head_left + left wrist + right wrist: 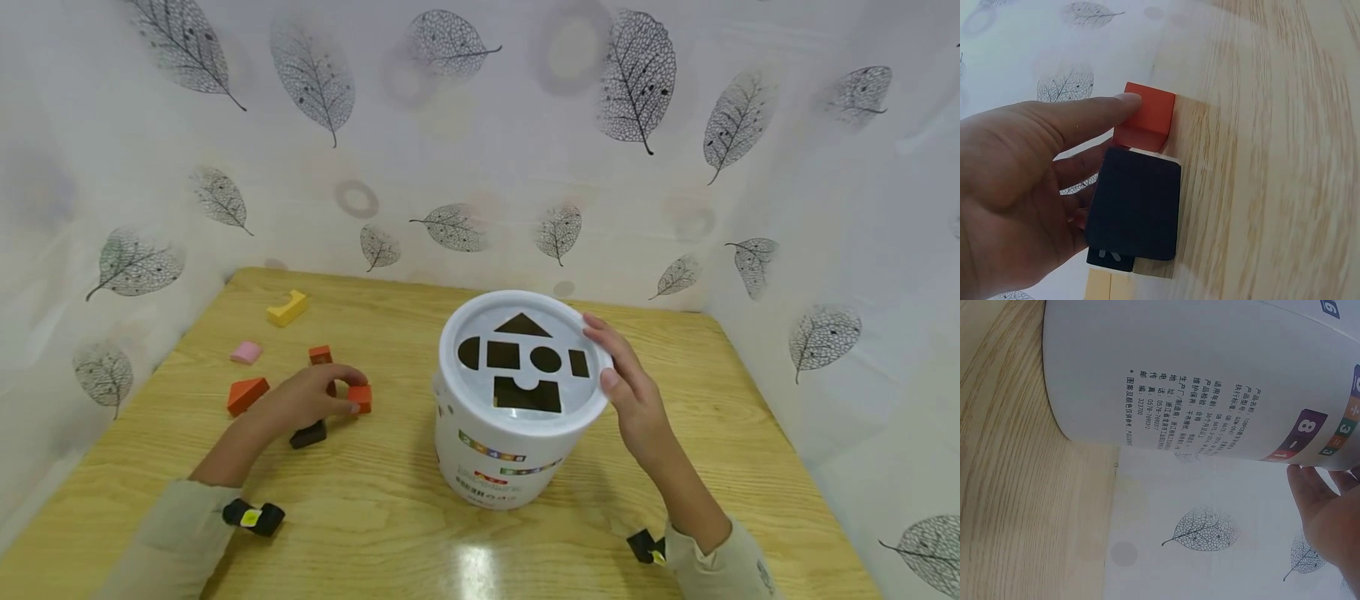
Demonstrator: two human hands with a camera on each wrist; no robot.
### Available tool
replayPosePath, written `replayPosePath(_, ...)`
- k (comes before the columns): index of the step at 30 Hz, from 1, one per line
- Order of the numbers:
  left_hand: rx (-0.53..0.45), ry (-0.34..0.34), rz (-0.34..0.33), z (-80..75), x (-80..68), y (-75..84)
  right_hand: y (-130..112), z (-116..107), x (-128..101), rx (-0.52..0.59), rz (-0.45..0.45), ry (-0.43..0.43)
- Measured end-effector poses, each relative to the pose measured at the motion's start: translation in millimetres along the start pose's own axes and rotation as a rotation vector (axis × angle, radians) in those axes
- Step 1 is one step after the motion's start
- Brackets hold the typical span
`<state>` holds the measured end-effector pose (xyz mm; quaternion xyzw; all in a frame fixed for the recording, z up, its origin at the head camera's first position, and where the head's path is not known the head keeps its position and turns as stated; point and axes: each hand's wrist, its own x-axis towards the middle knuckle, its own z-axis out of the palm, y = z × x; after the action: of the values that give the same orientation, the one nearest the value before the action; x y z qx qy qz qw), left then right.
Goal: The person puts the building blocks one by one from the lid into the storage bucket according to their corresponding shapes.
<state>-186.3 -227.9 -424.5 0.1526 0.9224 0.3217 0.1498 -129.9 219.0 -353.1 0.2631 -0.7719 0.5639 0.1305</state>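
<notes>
On the far left of the table (390,517) I saw loose blocks: a yellow arch block (287,307) farthest off, a pink block (246,352) nearer, and an orange wedge (247,394) at the near left. My left hand (303,400) lay flat over the cluster just right of these, fingers fairly straight, the forefinger tip touching the top of a small orange cube (361,397). That cube sat at the fingertips, on the hand's right side. A dark block (308,434) lay just near of the hand, partly beneath the palm; whether the thumb was gripping it I could not tell. Another orange block (320,355) sat just beyond the hand. Right of centre stood the white bucket (495,450), upright, with shape cut-outs in its lid (525,362). My right hand (628,392) rested against the lid's right rim, fingers relaxed and extended along the edge, not curled round it.
</notes>
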Motion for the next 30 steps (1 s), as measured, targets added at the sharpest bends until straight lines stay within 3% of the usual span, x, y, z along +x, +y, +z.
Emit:
replayPosePath(7, 0.002, 0.013, 0.006, 0.0, -0.2, 3.7, -0.5, 0.7, -0.3, 0.006, -0.011, -0.001)
replayPosePath(15, -0.048, 0.107, 0.073, -3.6, -5.8, 11.0, -2.2, 1.0, 0.3, -0.001, -0.010, -0.004)
replayPosePath(30, -0.170, 0.240, 0.261, -30.3, -28.5, 80.0, 1.2, 0.2, -0.1, 0.034, 0.002, -0.007)
